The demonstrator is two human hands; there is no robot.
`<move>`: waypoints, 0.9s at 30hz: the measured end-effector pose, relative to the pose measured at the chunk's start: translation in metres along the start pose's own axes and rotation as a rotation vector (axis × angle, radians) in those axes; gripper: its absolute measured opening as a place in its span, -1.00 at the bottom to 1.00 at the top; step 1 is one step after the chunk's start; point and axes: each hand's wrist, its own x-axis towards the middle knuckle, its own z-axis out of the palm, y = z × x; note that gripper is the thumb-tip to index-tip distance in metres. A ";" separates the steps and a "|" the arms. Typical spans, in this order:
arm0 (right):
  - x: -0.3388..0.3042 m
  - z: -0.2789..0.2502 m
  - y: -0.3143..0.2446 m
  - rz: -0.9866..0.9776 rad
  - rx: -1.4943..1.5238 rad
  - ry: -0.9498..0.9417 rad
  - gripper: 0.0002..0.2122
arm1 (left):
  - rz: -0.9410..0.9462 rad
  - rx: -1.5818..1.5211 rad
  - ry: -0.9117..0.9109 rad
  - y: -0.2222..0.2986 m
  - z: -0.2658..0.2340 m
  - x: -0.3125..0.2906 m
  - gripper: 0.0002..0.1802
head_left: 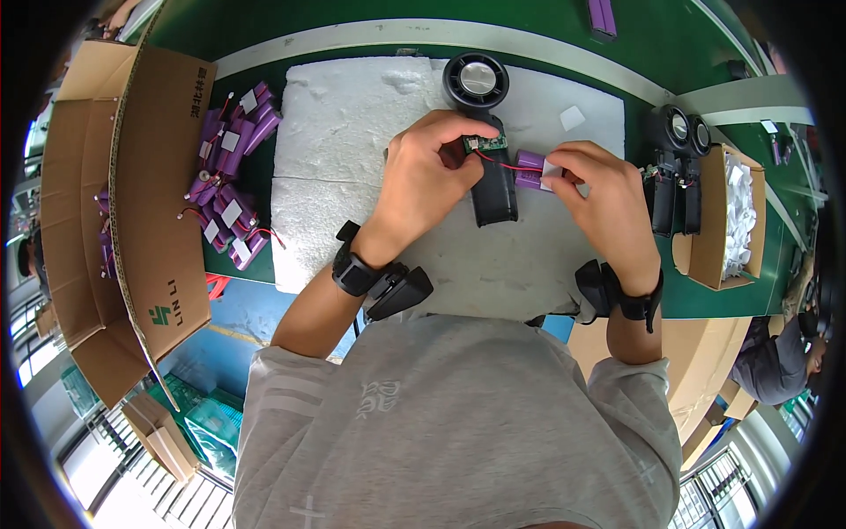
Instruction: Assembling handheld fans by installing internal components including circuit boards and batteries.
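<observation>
On a white foam sheet [335, 115] lies a black handheld fan [496, 198], its round head at the far end and its handle toward me. My left hand [432, 172] pinches a small green circuit board [498, 142] over the upper handle between thumb and fingers. Just right of the handle, my right hand [604, 185] grips a purple battery pack [528, 170] with a white label, thumb and index finger at its right end. A red wire [500, 165] runs from the board area to the pack. Part of the board is hidden behind my left fingers.
Several purple battery packs [231, 154] with wires lie left of the foam, beside a tall open cardboard box [167, 194]. On the right, more black fan bodies [665, 194] stand near a small carton [705, 264] of white pieces. A white scrap [573, 117] rests on the foam.
</observation>
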 end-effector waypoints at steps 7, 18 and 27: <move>-0.004 -0.002 -0.006 -0.109 -0.084 0.006 -0.89 | -0.045 -0.007 -0.045 0.009 -0.002 -0.002 -0.65; 0.001 0.001 -0.012 -0.140 -0.250 -0.083 -0.94 | -0.018 -0.018 -0.015 0.005 -0.002 -0.004 -0.64; -0.002 -0.004 -0.008 -0.130 -0.116 -0.063 -0.90 | 0.040 -0.052 0.004 0.002 0.000 -0.005 -0.68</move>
